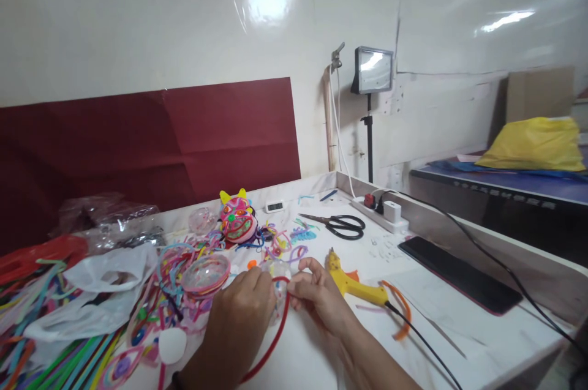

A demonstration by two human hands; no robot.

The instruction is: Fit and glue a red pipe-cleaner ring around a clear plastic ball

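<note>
Glue gun [359, 289] lies beside right fingers [301, 288] pinching red strip [279, 333]; left fingers' [263, 287] grip unclear.

Held in left hand [246, 304]: clear plastic piece [279, 267]. Pinched in right hand [316, 293]: red pipe cleaner [278, 335], curved downward. Placed to the right: yellow glue gun [356, 288]. Placed beyond: 1 pair of scissors [327, 221].

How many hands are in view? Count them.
2: the left hand at the clear plastic piece, and the right hand, to its right, pinching the red strip. No others show.
</note>
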